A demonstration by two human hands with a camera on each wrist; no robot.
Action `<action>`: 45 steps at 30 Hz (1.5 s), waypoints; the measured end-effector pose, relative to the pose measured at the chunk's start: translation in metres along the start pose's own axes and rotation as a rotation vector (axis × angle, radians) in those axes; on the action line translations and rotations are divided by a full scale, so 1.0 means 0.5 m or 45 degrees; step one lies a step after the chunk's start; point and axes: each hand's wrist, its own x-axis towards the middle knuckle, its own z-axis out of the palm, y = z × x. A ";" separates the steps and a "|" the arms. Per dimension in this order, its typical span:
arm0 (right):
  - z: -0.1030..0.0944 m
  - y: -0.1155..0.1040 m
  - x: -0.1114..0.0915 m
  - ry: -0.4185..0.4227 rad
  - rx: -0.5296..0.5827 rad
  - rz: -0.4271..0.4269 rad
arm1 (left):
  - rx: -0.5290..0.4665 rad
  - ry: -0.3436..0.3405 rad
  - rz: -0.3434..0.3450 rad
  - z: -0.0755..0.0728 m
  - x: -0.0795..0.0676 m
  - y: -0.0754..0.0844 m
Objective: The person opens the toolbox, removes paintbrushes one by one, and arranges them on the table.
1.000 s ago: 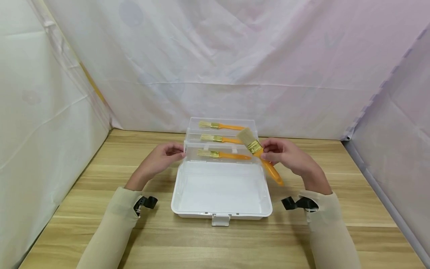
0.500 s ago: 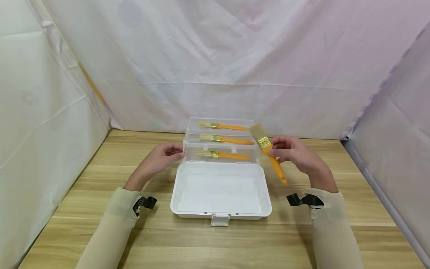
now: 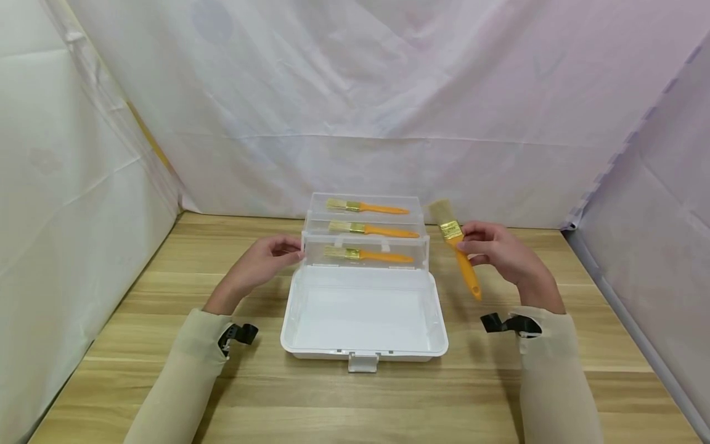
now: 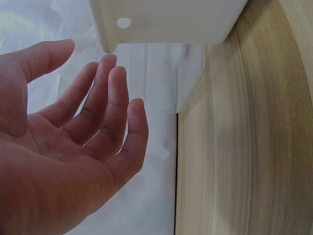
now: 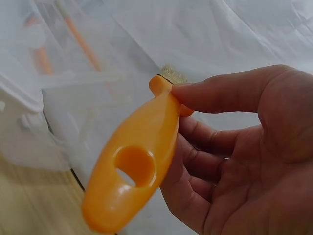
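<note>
My right hand (image 3: 501, 256) pinches a wide paintbrush (image 3: 451, 230) by its orange handle, thumb against fingers, bristles pointing up and away. It is held to the right of a white toolbox (image 3: 366, 353) with clear fold-out trays. The right wrist view has the handle (image 5: 132, 161) close up, with a hole at its end. At the left side of the trays is my left hand (image 3: 257, 265), fingertips right at the edge. Its fingers (image 4: 105, 112) are loosely bent in the left wrist view, with the thumb apart and nothing between them.
Three smaller paintbrushes lie in the stepped trays: a back one (image 3: 383, 209), a middle one (image 3: 388, 232) and a front one (image 3: 385, 256). A latch (image 3: 363, 362) hangs at the toolbox's front. White cloth (image 3: 355, 166) walls enclose the wooden table (image 3: 344, 407).
My right hand has moved to the right with the wide paintbrush, from over the trays' right end to beside them. My left hand has stayed in place.
</note>
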 end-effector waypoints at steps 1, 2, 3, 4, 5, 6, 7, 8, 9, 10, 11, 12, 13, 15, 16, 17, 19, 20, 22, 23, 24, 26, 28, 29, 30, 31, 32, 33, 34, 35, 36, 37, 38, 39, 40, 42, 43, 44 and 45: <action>-0.003 0.004 0.001 0.002 0.004 0.007 | 0.000 0.001 -0.001 0.000 0.000 0.001; -0.006 0.007 0.002 0.004 0.005 0.016 | 0.000 0.000 -0.001 0.000 0.000 0.001; -0.008 0.011 0.003 0.005 0.007 0.023 | -0.002 -0.001 -0.002 -0.001 -0.001 0.001; -0.011 0.015 0.004 0.005 0.008 0.032 | -0.002 -0.002 -0.002 0.000 -0.001 0.001; -0.014 0.019 0.005 0.007 0.007 0.041 | -0.002 -0.002 -0.004 0.000 -0.001 0.002; -0.016 0.023 0.006 0.010 0.008 0.051 | -0.002 -0.002 -0.005 0.000 -0.001 0.002; -0.018 0.027 0.007 0.012 0.008 0.058 | -0.001 -0.002 -0.007 0.000 -0.002 0.002; -0.020 0.030 0.007 0.015 0.006 0.068 | -0.001 -0.003 -0.006 0.000 -0.002 0.002; -0.022 0.034 0.008 0.018 0.006 0.078 | 0.003 -0.002 -0.008 0.001 -0.002 0.002; -0.024 0.038 0.008 0.022 0.006 0.087 | 0.006 -0.001 -0.008 0.001 -0.001 0.002; -0.026 0.041 0.009 0.025 0.006 0.095 | 0.009 0.000 -0.009 0.001 -0.001 0.002; -0.027 0.046 0.009 0.029 0.008 0.104 | 0.011 0.001 -0.008 0.001 -0.001 0.002; -0.029 0.050 0.010 0.031 0.011 0.109 | 0.014 0.002 -0.007 0.001 -0.001 0.002; -0.033 0.058 0.011 0.039 0.021 0.123 | 0.021 0.005 -0.003 0.000 -0.001 0.001; -0.035 0.063 0.013 0.043 0.027 0.130 | 0.022 0.005 -0.001 0.000 -0.001 0.001; -0.037 0.067 0.014 0.048 0.034 0.136 | 0.020 0.004 0.001 0.000 -0.001 0.001; -0.040 0.075 0.017 0.060 0.045 0.151 | 0.019 0.003 0.001 -0.001 -0.001 0.001; -0.042 0.079 0.018 0.065 0.048 0.156 | 0.017 0.002 0.000 -0.001 -0.001 0.001; -0.045 0.087 0.021 0.082 0.062 0.174 | 0.016 0.001 -0.004 -0.001 -0.001 0.001; -0.046 0.091 0.023 0.092 0.072 0.182 | 0.014 0.001 -0.005 -0.001 -0.001 0.001; -0.048 0.095 0.024 0.101 0.082 0.191 | 0.017 0.003 -0.005 -0.001 -0.001 0.001; -0.050 0.104 0.027 0.116 0.101 0.208 | 0.015 0.002 -0.002 -0.001 0.000 0.000; -0.051 0.111 0.030 0.135 0.109 0.228 | 0.014 0.001 0.000 0.000 0.000 0.000; -0.052 0.115 0.032 0.144 0.108 0.235 | 0.013 0.000 0.000 0.000 0.000 0.000; -0.052 0.118 0.034 0.152 0.107 0.245 | 0.014 0.000 0.000 0.000 0.000 -0.001; -0.052 0.122 0.035 0.159 0.104 0.251 | 0.013 -0.001 0.001 0.000 0.000 -0.001; -0.052 0.124 0.036 0.168 0.102 0.259 | 0.012 -0.002 -0.001 0.000 0.000 -0.001; -0.051 0.127 0.036 0.175 0.105 0.265 | 0.012 -0.002 -0.001 0.000 0.000 0.000; -0.052 0.129 0.037 0.180 0.104 0.270 | 0.011 -0.002 -0.002 0.000 0.000 0.000; -0.052 0.131 0.037 0.182 0.111 0.274 | 0.011 -0.002 -0.002 0.000 0.000 0.000; -0.053 0.134 0.037 0.186 0.121 0.282 | 0.010 -0.003 -0.001 0.000 0.000 0.000; -0.053 0.135 0.037 0.190 0.129 0.287 | 0.008 -0.003 0.000 0.000 0.000 0.000; -0.054 0.138 0.039 0.196 0.136 0.297 | 0.007 -0.003 0.000 0.000 0.000 0.000; -0.054 0.140 0.040 0.200 0.142 0.304 | 0.008 -0.003 0.000 0.000 0.000 0.000; -0.055 0.143 0.042 0.206 0.138 0.312 | 0.006 -0.002 0.000 0.000 0.000 0.001; -0.055 0.148 0.045 0.221 0.130 0.327 | 0.003 -0.003 -0.001 0.000 0.000 0.001; -0.056 0.151 0.047 0.226 0.114 0.331 | 0.001 -0.004 -0.002 0.000 0.000 0.000; -0.056 0.154 0.049 0.234 0.100 0.336 | -0.002 -0.004 -0.003 0.000 0.000 0.000; -0.057 0.158 0.050 0.239 0.084 0.339 | -0.004 -0.005 -0.006 -0.001 0.000 0.000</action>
